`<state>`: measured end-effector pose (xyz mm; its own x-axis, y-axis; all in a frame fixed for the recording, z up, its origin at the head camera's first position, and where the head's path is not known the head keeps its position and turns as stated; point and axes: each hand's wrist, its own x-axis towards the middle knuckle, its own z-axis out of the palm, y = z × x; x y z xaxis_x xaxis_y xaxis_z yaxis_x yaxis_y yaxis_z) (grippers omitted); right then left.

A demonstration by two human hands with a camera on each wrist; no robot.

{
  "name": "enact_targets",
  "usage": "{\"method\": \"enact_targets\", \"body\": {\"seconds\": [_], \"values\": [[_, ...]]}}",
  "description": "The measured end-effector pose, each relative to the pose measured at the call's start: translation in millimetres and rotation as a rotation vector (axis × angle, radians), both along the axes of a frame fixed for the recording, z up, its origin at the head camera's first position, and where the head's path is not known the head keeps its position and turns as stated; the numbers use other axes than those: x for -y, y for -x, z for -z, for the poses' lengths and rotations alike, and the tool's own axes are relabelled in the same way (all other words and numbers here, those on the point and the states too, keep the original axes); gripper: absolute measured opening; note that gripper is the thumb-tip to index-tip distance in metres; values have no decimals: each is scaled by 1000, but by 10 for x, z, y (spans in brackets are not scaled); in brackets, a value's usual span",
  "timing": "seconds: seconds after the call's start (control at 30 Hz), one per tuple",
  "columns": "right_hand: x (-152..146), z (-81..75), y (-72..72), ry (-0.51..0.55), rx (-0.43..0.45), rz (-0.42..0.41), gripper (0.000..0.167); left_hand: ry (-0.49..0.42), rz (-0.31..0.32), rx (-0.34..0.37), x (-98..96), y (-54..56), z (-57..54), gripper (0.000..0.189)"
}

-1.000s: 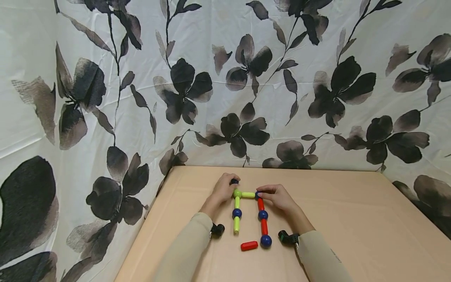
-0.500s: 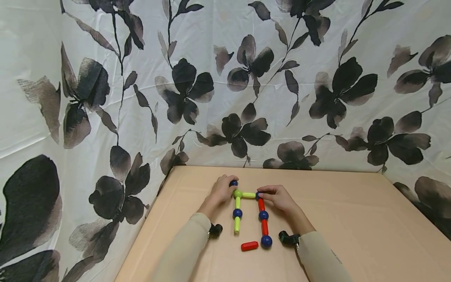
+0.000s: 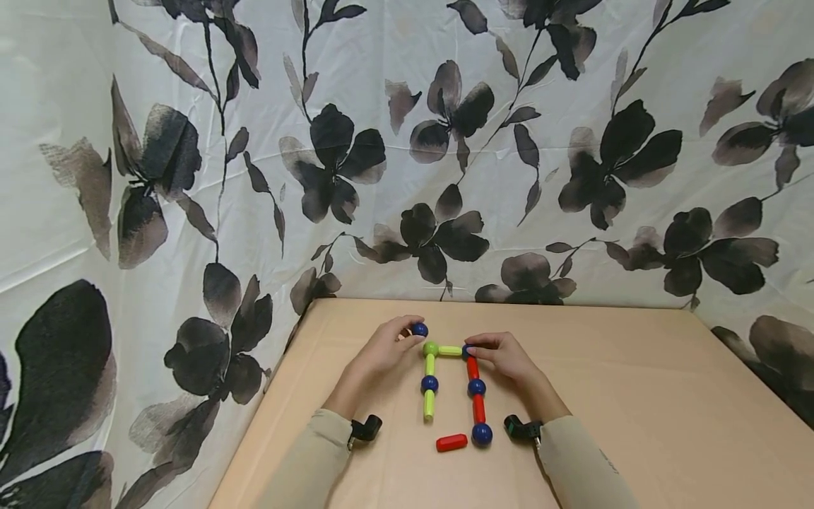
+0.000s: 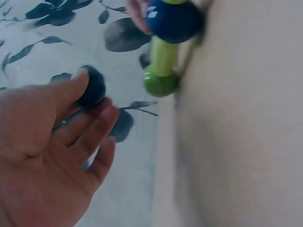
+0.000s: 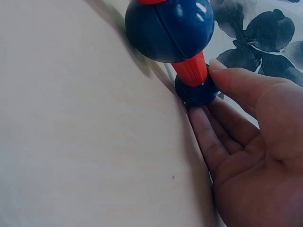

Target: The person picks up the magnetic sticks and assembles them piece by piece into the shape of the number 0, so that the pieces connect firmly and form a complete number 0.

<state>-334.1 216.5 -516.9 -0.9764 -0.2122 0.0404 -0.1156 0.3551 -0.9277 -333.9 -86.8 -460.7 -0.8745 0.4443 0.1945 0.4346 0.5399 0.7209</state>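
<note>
My left hand [image 3: 380, 348] pinches a loose blue ball [image 4: 96, 89] between thumb and fingers, up and to the left of a green ball [image 3: 430, 348]. From that green ball a yellow-green rod [image 3: 450, 350] runs right to a blue corner ball [image 5: 196, 92]. My right hand [image 3: 507, 355] holds this corner ball with thumb and fingertips. Toward me from it runs a chain of red rods [image 3: 479, 408] and blue balls, ending in a blue ball [image 3: 482, 435]. Below the green ball, two yellow-green rods join at a blue ball [image 3: 429, 384].
A loose red rod [image 3: 451, 443] lies beside the end ball of the red chain. The light brown tabletop [image 3: 610, 396] ends at the back against a white cloth [image 3: 356, 42] with dark flowers. Black wrist cameras [image 3: 366, 428] sit on both wrists.
My left hand has moved away from the green ball, a little left and toward me, still pinching the blue ball. The right hand stays at the corner ball.
</note>
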Motion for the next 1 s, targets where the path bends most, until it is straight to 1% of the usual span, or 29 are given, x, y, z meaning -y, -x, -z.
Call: {"method": "enact_targets", "body": {"seconds": [0.07,0.13,0.2,0.3,0.37,0.43,0.5,0.53,0.57,0.67,0.77,0.83,0.93,1.0], "values": [[6,1,2,0,3,-1,28,5,68,54,38,-37,-80,38],[10,0,3,-3,3,0,28,6,168,116,77,-67,-154,34],[11,-10,4,-3,4,1,28,25,274,179,105,-98,-216,30],[8,-26,2,-3,0,2,29,55,416,286,117,-129,-257,26],[7,-28,2,1,0,3,29,73,469,372,116,-151,-258,25],[6,-27,4,3,3,0,29,77,497,454,112,-168,-247,24],[4,-23,8,2,4,-2,29,79,512,532,107,-191,-240,24],[4,-21,10,2,5,-3,29,83,518,562,104,-204,-241,25],[4,-18,12,2,5,-4,29,95,524,576,96,-219,-250,25],[9,-28,11,-4,-4,-3,29,157,546,577,56,-274,-301,24],[12,-44,10,-10,-2,8,29,235,586,523,-15,-333,-366,22],[15,-56,5,-16,-2,13,30,278,618,508,-68,-365,-388,22],[16,-56,3,-12,0,10,30,317,645,537,-131,-399,-391,22],[17,-52,-2,-10,-4,4,30,327,639,587,-153,-411,-378,22]]}}
